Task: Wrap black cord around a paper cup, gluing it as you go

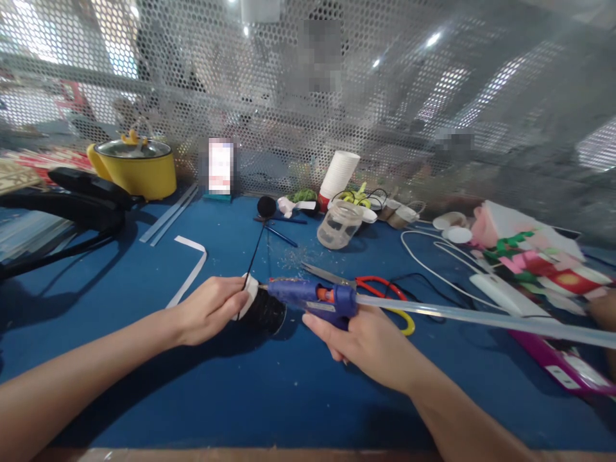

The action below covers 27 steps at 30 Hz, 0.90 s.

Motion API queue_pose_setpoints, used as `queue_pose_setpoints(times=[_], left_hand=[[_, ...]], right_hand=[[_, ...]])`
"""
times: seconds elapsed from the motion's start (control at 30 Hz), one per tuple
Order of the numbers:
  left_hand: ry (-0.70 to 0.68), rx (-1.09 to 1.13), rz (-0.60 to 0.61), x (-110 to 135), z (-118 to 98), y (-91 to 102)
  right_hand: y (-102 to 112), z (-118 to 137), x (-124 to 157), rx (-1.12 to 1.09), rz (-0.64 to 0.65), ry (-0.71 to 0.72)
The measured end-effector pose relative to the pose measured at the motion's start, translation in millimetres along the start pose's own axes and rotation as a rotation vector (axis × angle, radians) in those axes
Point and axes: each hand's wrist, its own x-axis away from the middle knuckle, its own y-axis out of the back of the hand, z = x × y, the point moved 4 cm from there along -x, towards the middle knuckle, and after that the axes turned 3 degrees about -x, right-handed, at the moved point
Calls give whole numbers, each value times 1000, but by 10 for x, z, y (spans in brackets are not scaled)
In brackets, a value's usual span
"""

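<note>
My left hand (212,311) is closed around a small white cup (249,296) lying on its side. Black cord (264,311) is wound around much of this cup. From it a taut strand runs up to a black ball (266,206), which looks like wound cord. My right hand (363,340) grips a blue hot glue gun (310,296), its nozzle pointing left at the border between white wall and black winding. Whether the nozzle touches the cup I cannot tell. A long clear glue stick (462,311) sticks out of the gun's back toward the right.
Scissors (411,321) with red and yellow handles lie behind my right hand. Beyond stand a clear jar (339,224) and stacked paper cups (341,173). A white strip (192,273) lies left, a yellow pot (144,170) farther back. A white power strip (503,298) is at right.
</note>
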Motion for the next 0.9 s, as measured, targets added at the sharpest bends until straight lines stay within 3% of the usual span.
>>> queue_pose_setpoints(times=[0.9], left_hand=[[-1, 4, 4, -11, -1, -13]], right_hand=[[-12, -19, 18, -20, 9, -22]])
